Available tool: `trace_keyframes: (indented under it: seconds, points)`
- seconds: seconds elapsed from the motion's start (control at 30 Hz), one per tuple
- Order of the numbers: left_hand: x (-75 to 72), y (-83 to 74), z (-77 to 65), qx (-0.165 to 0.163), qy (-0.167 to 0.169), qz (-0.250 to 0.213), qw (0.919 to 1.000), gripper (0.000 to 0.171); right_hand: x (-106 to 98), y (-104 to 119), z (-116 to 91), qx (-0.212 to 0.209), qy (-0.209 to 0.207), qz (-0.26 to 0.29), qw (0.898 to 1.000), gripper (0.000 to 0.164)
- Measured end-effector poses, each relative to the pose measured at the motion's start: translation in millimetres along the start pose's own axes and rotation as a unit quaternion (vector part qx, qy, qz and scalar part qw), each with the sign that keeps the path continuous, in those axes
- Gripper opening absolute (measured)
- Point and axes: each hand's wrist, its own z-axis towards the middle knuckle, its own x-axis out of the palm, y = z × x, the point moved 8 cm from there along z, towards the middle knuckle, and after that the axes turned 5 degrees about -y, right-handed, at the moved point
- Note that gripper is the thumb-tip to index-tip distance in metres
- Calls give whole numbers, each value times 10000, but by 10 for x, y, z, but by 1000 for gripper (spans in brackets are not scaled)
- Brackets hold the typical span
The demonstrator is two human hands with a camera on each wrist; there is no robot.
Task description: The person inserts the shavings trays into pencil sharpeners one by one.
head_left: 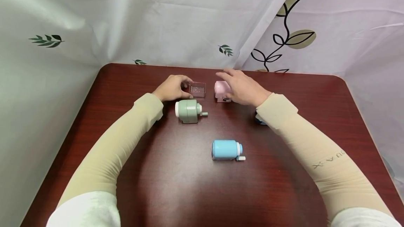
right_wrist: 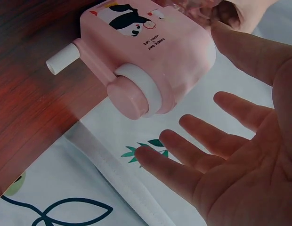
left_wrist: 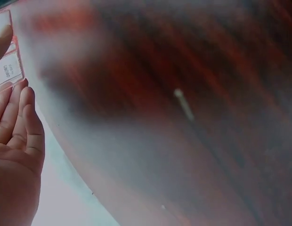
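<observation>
My left hand (head_left: 173,87) holds a clear pink-tinted box (head_left: 197,89) by its left side, near the back of the table. In the left wrist view the thumb overlaps that box, with fingertips at its lower edge. Just right of it stands a pink crank pencil sharpener (head_left: 222,91) with a panda print. My right hand (head_left: 243,87) is spread beside the sharpener, its fingers fairly straight and apart from the body in the right wrist view. The sharpener's pink crank arm and white knob (right_wrist: 62,59) show there.
A green crank sharpener (head_left: 188,111) stands close in front of the left hand. Nearer on the dark red table (head_left: 176,192) is a blue crank sharpener (head_left: 224,149). A dark blue thing (head_left: 260,119) is partly hidden under the right sleeve. White leaf-patterned cloth (head_left: 189,27) hangs behind.
</observation>
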Motion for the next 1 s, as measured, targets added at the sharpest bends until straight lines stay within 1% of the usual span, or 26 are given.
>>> trace_keyframes:
  seconds: [0.1, 0.3, 0.43, 0.57, 0.77, 1.0]
  points:
    - [-41, -18, -9, 72, -94, -80, 9999, 56, 6, 9, 13, -62, -36, -16, 10000, 68]
    - [-114, -88, -15, 415, -153, -35, 9990, 58, 5, 39, 32, -218, -111, -26, 9997, 64]
    - [-152, -132, -13, 602, -179, 58, 9980, 57, 7, 46, 38, -280, -118, 58, 9995, 55]
    - [-190, -190, -8, 713, -239, 56, 9972, 58, 15, 24, 43, -230, -99, 128, 9996, 47]
    - [-220, -267, 7, 717, -212, 101, 9971, 61, 20, -41, 50, -67, -100, 158, 9998, 45]
    - [-233, -360, 28, 743, -139, 135, 9970, 59, 1, -75, 45, 12, -160, 289, 9995, 45]
